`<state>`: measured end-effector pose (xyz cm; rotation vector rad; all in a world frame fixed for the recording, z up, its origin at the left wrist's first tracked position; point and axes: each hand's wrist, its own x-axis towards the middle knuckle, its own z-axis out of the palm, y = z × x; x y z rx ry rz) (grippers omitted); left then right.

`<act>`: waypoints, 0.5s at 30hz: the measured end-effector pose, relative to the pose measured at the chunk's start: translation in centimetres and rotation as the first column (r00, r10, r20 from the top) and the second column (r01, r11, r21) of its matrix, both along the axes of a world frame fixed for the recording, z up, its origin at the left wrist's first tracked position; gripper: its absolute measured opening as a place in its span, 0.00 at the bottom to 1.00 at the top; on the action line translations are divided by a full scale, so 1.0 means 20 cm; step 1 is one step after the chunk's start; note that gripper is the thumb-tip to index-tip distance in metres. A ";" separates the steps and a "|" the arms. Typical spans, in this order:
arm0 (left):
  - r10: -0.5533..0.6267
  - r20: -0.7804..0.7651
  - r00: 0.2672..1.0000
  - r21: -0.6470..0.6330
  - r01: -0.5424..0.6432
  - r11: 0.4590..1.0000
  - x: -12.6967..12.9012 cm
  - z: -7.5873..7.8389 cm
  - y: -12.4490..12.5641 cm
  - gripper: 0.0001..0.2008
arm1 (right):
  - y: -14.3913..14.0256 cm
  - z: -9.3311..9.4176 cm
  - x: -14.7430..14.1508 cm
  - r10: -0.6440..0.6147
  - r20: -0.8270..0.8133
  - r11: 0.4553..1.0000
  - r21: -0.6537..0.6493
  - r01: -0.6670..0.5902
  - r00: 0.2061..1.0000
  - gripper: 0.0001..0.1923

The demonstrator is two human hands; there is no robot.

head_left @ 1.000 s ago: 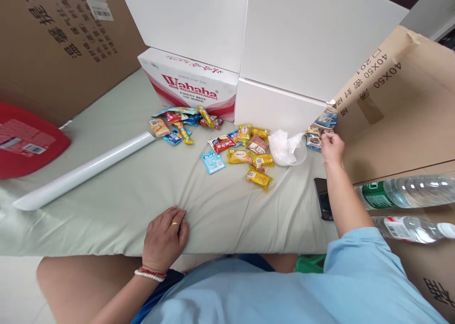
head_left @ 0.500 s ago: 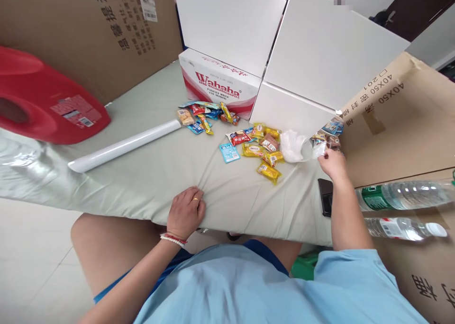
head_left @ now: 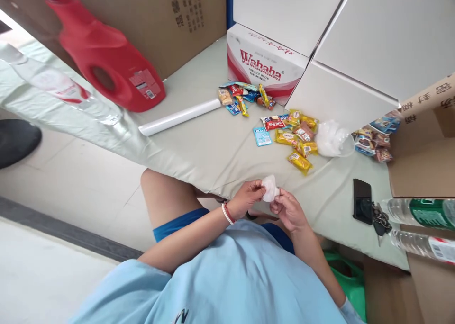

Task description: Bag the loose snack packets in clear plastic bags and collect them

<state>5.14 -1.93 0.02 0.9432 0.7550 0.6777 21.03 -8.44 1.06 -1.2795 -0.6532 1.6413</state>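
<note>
Both hands are together at the near edge of the bed (head_left: 220,158), just in front of the person's body. Left hand (head_left: 246,198) and right hand (head_left: 287,210) each pinch one side of a small clear wrapper (head_left: 270,190), which sits between the fingertips, lifted off the sheet; contents of the wrapper cannot be made out.

On the sheet beyond the hands: a cluster of yellow snack packets (head_left: 297,144), with a small blue packet (head_left: 262,136) just to their left and a red packet (head_left: 273,122) behind. A crumpled clear plastic bag (head_left: 332,138) lies just to the right of the yellow packets. A second group of mixed snacks (head_left: 245,96) lies against the front of the red-and-white Wahaha carton (head_left: 265,66). A third small pile of packets (head_left: 375,137) sits at the foot of the brown cardboard box (head_left: 423,158) on the right.

A white roll (head_left: 179,117) lies on the sheet left of the snacks, well apart from the hands. A red jug (head_left: 106,66) stands tilted at the far left. A black phone (head_left: 361,201) lies on the sheet to the right of the hands, keys (head_left: 380,218) touching its edge, two water bottles (head_left: 419,212) lying flat beside them
</note>
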 end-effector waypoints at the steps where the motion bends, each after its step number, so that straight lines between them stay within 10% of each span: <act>1: 0.051 -0.016 0.999 0.009 -0.051 0.999 -0.01 -0.01 0.00 0.22 | 0.01 0.00 0.00 0.006 0.109 1.000 0.017 -0.008 0.994 0.13; 6: 0.215 -0.186 0.959 0.199 -0.178 0.964 -0.07 -0.01 -0.02 0.17 | 0.04 0.07 0.04 -0.090 0.486 0.974 0.224 -0.024 0.869 0.19; 9: 0.224 -0.203 0.953 0.299 -0.158 0.941 -0.07 0.00 -0.03 0.16 | 0.06 0.10 0.02 0.048 0.441 0.972 0.186 -0.144 0.896 0.18; 15: 0.125 -0.061 0.990 0.091 -0.119 0.989 -0.19 0.01 0.03 0.21 | 0.07 0.06 0.12 -0.232 0.152 0.968 0.135 0.212 0.961 0.19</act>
